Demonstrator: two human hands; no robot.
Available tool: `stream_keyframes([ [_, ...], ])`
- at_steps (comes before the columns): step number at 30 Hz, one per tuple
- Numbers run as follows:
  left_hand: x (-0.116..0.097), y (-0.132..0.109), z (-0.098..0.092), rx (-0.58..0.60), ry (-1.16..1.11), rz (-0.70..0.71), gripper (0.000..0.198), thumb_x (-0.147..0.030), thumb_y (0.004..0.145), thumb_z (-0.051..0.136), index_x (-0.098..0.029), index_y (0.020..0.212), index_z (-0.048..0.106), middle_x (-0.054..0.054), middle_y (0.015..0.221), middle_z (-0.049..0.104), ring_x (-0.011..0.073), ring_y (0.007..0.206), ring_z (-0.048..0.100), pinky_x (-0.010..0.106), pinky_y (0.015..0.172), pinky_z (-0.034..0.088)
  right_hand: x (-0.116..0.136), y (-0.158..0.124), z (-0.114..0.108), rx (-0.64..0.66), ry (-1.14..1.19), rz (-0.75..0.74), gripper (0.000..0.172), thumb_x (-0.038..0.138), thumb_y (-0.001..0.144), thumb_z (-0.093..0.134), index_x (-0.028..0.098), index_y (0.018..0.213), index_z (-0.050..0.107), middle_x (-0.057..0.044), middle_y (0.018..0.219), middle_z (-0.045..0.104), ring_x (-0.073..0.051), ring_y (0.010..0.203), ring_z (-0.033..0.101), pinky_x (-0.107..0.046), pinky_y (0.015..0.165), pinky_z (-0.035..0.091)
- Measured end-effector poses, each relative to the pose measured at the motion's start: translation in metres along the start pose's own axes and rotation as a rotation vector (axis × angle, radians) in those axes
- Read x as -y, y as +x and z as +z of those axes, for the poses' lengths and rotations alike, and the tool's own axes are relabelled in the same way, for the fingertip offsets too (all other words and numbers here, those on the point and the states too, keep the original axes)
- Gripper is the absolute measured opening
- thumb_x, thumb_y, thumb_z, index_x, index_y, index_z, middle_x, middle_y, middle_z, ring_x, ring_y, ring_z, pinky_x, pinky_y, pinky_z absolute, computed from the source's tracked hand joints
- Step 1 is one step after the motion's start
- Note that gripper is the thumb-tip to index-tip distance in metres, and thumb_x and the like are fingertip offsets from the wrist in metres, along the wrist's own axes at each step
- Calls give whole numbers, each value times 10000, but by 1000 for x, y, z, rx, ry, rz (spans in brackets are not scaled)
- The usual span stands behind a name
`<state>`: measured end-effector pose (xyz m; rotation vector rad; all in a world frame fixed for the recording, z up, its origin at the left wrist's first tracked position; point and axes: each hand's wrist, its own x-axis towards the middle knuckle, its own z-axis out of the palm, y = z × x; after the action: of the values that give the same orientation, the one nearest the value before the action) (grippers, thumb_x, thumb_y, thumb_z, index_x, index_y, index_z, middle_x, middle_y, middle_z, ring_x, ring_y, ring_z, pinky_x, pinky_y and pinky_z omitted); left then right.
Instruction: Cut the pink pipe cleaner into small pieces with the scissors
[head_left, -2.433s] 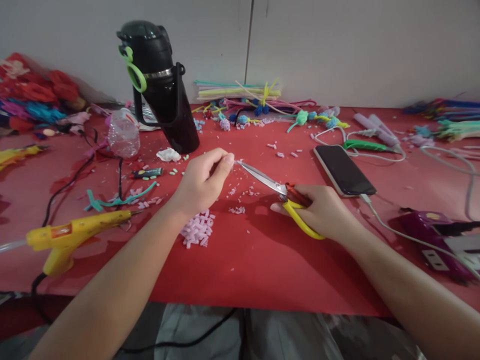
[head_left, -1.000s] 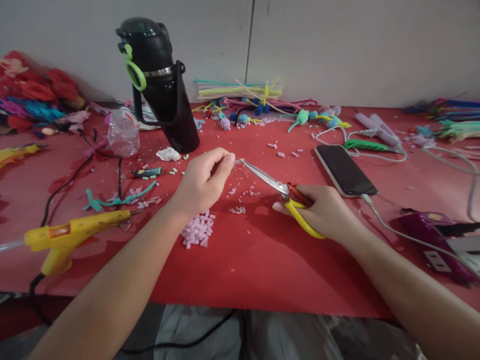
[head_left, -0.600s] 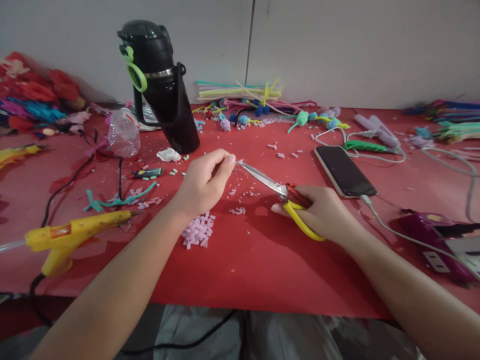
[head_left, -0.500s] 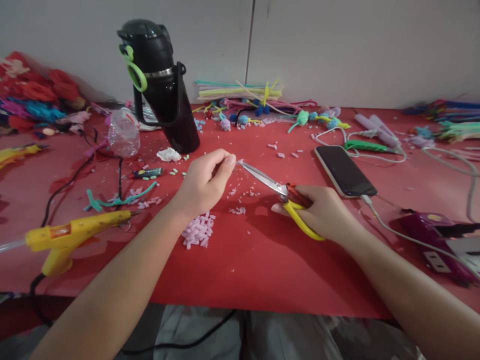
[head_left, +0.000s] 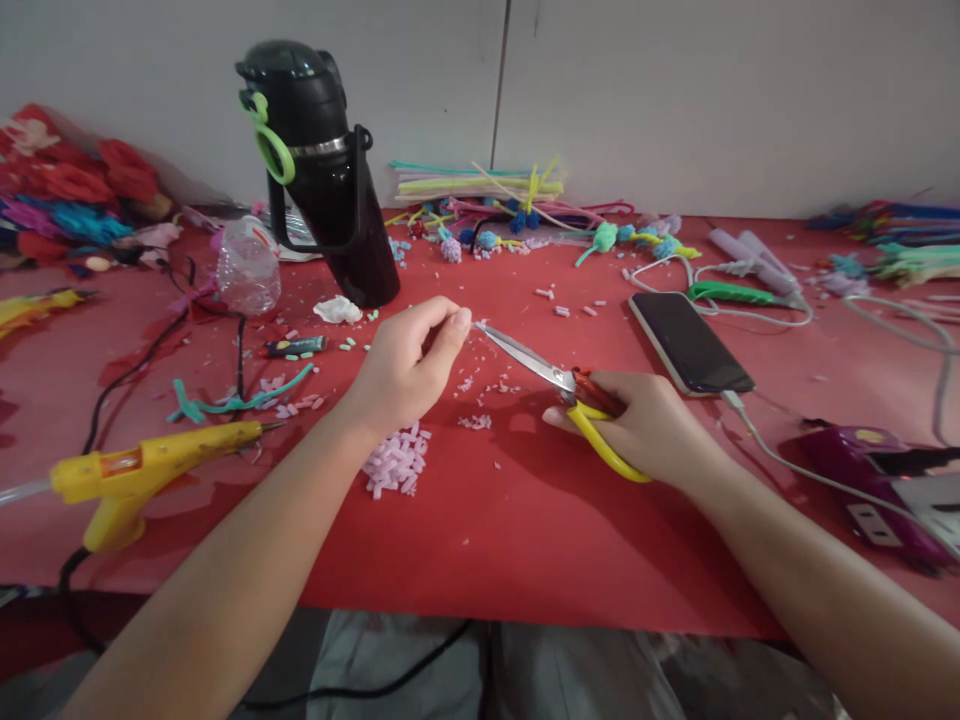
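Note:
My left hand (head_left: 416, 355) is closed in a pinch, thumb against forefinger, on a small pale lilac piece (head_left: 480, 323) that barely shows past the fingertips. The tip of the scissors (head_left: 525, 356) meets that piece, the blades looking nearly closed. Around the yellow and red handles of the scissors, my right hand (head_left: 645, 425) is wrapped. Below my left wrist lies a pile of short lilac pieces (head_left: 397, 460). Fine lilac scraps (head_left: 476, 422) are scattered on the red table (head_left: 525, 550) under the blades.
A black bottle (head_left: 334, 180) stands at the back left, near a clear plastic bottle (head_left: 249, 265). A yellow glue gun (head_left: 150, 465) lies left. At right are a phone (head_left: 690, 342) with its cable and a purple power strip (head_left: 877, 490). Pipe cleaners (head_left: 480, 185) lie along the wall.
Almost nothing differs. Both hands and the scissors hold nearly the same place, with the blade tip very slightly nearer my left fingertips.

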<state>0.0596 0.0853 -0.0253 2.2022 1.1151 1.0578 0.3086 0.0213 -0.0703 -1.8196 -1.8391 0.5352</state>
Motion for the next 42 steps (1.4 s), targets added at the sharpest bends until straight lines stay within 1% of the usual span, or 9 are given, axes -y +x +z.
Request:
stream_keyframes([
  [7, 0, -1, 0, 6, 7, 8, 283, -308, 996, 471, -189, 740, 498, -28, 622, 407, 112, 570, 383, 272, 528, 318, -1, 0, 0, 26, 12, 29, 599, 726, 653, 711, 219, 586, 398, 53, 580, 261, -103, 557, 255, -257, 457, 218],
  [15, -2, 1, 0, 18, -14, 9, 281, -279, 993, 473, -185, 727, 475, -35, 625, 391, 107, 575, 372, 276, 544, 315, -1, 0, 1, 13, 6, 33, 614, 741, 643, 703, 217, 568, 391, 54, 571, 248, -100, 552, 242, -255, 446, 203],
  [20, -1, 0, 1, 18, -12, 5, 276, -291, 993, 472, -189, 737, 486, -31, 628, 400, 113, 578, 374, 281, 541, 316, -2, 1, 1, 24, 7, 52, 619, 750, 631, 706, 215, 560, 401, 51, 556, 265, -103, 546, 249, -256, 441, 207],
  [25, 0, -1, 1, 17, -14, -9, 300, -289, 996, 459, -195, 712, 444, -35, 615, 369, 112, 566, 357, 282, 531, 307, -1, 0, 1, -4, 2, 24, 607, 731, 649, 713, 219, 576, 394, 56, 568, 248, -103, 549, 246, -258, 454, 209],
  [29, 3, -1, 2, 18, -27, -20, 332, -297, 1006, 437, -200, 692, 393, -34, 616, 359, 113, 570, 351, 286, 535, 312, 0, -1, 1, 3, 9, 14, 608, 726, 649, 717, 222, 583, 385, 59, 572, 256, -101, 549, 237, -258, 456, 218],
  [37, 2, -1, 4, 28, -37, -20, 335, -287, 1009, 432, -202, 688, 385, -36, 623, 354, 113, 572, 353, 291, 539, 311, 0, -1, 0, 30, 13, 40, 608, 732, 644, 715, 222, 582, 389, 53, 575, 263, -106, 556, 255, -257, 455, 219],
  [42, 1, -1, 4, 31, -29, -22, 331, -283, 1006, 433, -203, 689, 386, -35, 621, 360, 113, 570, 357, 289, 534, 312, -1, 0, 1, 17, 14, 37, 623, 740, 629, 719, 215, 562, 389, 54, 561, 255, -101, 546, 244, -252, 439, 208],
])
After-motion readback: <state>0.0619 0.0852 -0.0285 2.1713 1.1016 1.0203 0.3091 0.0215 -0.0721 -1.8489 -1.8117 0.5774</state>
